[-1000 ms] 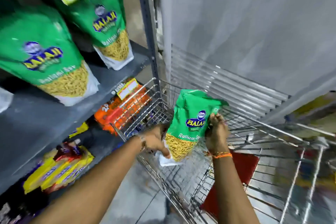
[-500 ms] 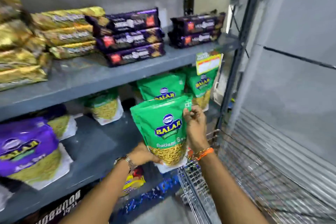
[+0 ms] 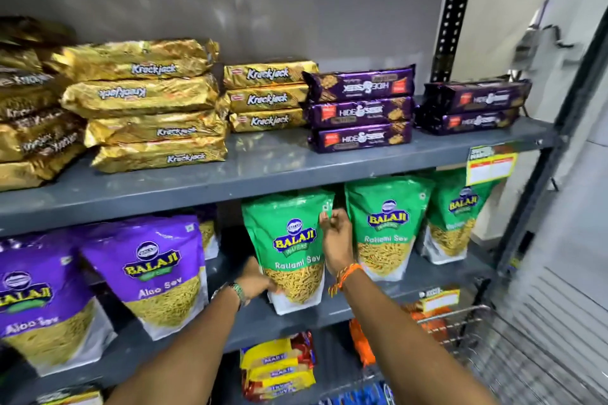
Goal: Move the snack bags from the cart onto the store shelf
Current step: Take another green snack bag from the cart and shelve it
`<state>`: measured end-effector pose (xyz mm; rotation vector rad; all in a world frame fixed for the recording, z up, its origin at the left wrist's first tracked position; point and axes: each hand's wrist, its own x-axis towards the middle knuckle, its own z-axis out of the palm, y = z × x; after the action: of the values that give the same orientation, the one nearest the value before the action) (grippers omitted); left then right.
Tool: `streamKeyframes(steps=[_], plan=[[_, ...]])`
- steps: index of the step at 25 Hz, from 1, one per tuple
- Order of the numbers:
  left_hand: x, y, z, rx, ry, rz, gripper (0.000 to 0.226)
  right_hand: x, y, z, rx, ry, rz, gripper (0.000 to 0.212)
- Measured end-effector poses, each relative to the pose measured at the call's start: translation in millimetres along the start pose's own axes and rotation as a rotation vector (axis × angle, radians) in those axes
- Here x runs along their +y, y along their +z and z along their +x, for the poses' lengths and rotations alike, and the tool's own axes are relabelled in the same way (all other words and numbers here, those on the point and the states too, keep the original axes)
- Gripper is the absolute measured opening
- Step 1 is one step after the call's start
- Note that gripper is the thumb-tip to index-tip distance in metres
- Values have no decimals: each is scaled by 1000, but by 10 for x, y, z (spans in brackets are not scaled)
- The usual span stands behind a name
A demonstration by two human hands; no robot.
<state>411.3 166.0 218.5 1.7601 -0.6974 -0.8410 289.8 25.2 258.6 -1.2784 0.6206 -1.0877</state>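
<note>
Now the green Ratlami Sev pouch [image 3: 289, 253] stands on the grey metal middle shelf [image 3: 329, 312]. Left hand [image 3: 255, 283] grips its lower corner; right hand [image 3: 337, 240] pinches the top edge. Advice: seat base flat, align with neighbouring green pouch [image 3: 386, 227], then release.

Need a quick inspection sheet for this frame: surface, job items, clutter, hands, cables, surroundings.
Surface: grey middle shelf, partly stocked.
Job's things: green Ratlami Sev bag upright on that shelf; two more green bags to its right.
Clutter: purple Aloo Sev bags to the left; Krackjack packs and Hide & Seek packs on the shelf above.
Hands: left hand at the bag's lower left corner, right hand at its upper right edge.
Cables: nothing seen.
Surroundings: wire cart at lower right; yellow price tag.
</note>
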Motion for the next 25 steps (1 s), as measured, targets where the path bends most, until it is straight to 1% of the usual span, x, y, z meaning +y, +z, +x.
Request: streamKeyframes(steps=[2,4,5,6,7,8,10,11,12,13,15,17,18,19,20,21,22,24,25], plan=[[-31,-71,-16,14,31,-86,57,57,32,-4,-14,6,15,28],[75,-102,-11,45,121,-279,67,-12,40,48,-32,4,28,18],[190,-97,7,100,172,-377,63,-95,63,75,-46,18,49,7],[328,-72,8,166,223,-468,53,-147,76,116,-52,26,59,7],[469,-42,-4,232,254,-550,40,-172,63,159,-63,20,54,12],[581,-14,-7,285,278,-621,31,-190,43,192,-87,8,42,9],[689,27,-41,326,301,-692,24,-156,-92,174,-114,33,-4,12],[702,41,-72,325,298,-709,23,-129,-198,113,-101,65,-38,10],[670,45,-90,323,296,-713,22,-77,-335,28,-65,75,-68,6],[623,41,-83,321,295,-711,23,-26,-493,-58,4,58,-90,10],[517,47,-95,305,291,-670,29,94,-860,-215,246,-11,-120,28],[319,72,-114,262,262,-583,42,219,-1211,-257,486,-25,-238,47],[182,106,-124,238,232,-519,51,279,-1370,-240,552,1,-328,58],[35,148,-145,218,196,-453,59,343,-1515,-208,582,38,-415,72],[-101,200,-170,203,173,-394,65,409,-1632,-154,567,67,-462,83],[-228,256,-182,206,161,-332,72,437,-1733,-101,506,111,-443,90],[-318,308,-182,216,163,-273,79,472,-1828,-13,415,143,-399,93],[-431,376,-119,240,154,-195,96,584,-2021,203,183,181,-373,94],[-473,402,-71,258,158,-164,100,679,-2124,352,125,185,-389,96]])
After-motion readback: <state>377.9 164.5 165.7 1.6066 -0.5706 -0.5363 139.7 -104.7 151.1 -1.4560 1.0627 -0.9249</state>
